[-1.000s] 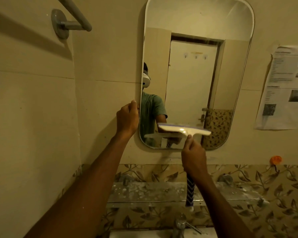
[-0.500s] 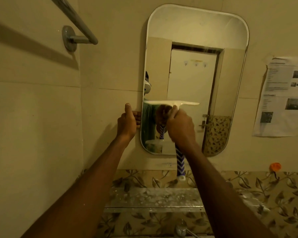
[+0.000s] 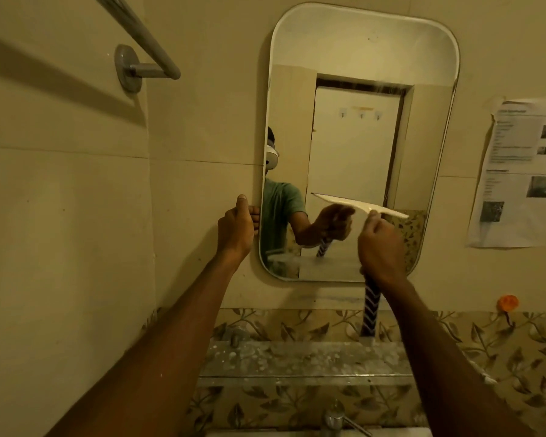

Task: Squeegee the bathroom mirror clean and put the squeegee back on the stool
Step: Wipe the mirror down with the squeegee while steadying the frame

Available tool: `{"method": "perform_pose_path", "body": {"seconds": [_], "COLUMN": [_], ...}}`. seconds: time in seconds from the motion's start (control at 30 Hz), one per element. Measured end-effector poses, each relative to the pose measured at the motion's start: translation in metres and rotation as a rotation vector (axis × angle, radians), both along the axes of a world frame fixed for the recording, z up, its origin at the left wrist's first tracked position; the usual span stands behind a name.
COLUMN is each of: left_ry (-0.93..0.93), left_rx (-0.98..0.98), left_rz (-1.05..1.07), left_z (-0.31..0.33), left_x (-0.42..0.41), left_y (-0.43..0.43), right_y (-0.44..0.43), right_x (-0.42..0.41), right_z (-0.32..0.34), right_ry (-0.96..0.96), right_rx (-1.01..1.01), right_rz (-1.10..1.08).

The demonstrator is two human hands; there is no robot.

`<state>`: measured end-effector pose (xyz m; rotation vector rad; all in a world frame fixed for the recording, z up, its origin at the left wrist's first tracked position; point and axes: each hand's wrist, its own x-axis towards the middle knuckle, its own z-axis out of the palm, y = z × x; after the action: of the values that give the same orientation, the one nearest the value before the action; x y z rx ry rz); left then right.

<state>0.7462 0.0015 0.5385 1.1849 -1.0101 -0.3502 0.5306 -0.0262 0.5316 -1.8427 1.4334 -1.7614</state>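
Squeegee (image 3: pixel 360 205) up against the lower half of the mirror (image 3: pixel 353 74), pale blade tilted, left end higher, right end near the mirror's right edge; striped handle running down past the mirror's bottom edge toward the shelf (image 3: pixel 297 362). Gripped by the right hand (image 3: pixel 380 250), fist closed round the handle just under the blade; left hand (image 3: pixel 236 230) curled over the mirror's left edge, thumb up, fingers wrapped on the rim. Beyond: rail (image 3: pixel 139 36) upper left; paper (image 3: pixel 524 171) on the wall at right; tap (image 3: pixel 333 419) below the shelf.
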Motion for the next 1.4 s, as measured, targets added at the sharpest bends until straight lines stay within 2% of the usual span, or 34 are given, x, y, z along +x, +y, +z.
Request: {"method": "perform_pose_path", "body": {"seconds": [0.23,0.33,0.53,0.73,0.83,0.9,0.97,1.03,1.1,1.17,1.27,1.4], "left_ry": [-0.029,-0.038,-0.040,-0.044,-0.043,-0.037,-0.005,0.010,0.005,0.005,0.015,0.001], "left_rx": [-0.014,-0.012,-0.008,-0.018,-0.019,-0.008,0.010,0.038,0.047,0.049,0.038,0.000], "left_rz": [0.016,0.030,0.028,0.033,0.028,0.017,-0.025,-0.063,-0.077,-0.080,-0.058,0.029], "left_z": [-0.003,-0.004,-0.001,-0.006,-0.005,-0.006,-0.004,-0.002,-0.001,0.000,-0.002,-0.005], "left_x": [-0.001,-0.002,-0.003,-0.001,-0.002,0.000,0.003,0.006,0.006,0.005,0.002,-0.005], "left_y": [-0.003,-0.002,0.001,-0.002,0.000,0.000,0.001,0.002,0.004,0.005,0.004,0.002], "right_y": [0.004,0.007,-0.002,0.016,0.023,0.028,0.037,0.044,0.044,0.038,0.025,0.012], "right_x": [0.006,0.001,0.000,0.017,0.014,0.011,0.014,0.024,0.036,0.045,0.054,0.062], "right_z": [-0.085,-0.075,-0.003,-0.093,-0.094,-0.082,-0.074,-0.073,-0.074,-0.073,-0.070,-0.071], "right_ry": [0.040,0.072,0.021,0.064,0.060,0.042,0.154,0.463,0.815,1.012,1.118,1.109], "right_rx": [0.150,0.159,-0.027,0.197,0.233,0.167,0.085,0.054,0.005,-0.047,-0.153,-0.254], "right_rz": [0.015,-0.001,0.035,0.111,0.132,0.216,0.317,0.353,0.278,0.197,0.125,0.088]}}
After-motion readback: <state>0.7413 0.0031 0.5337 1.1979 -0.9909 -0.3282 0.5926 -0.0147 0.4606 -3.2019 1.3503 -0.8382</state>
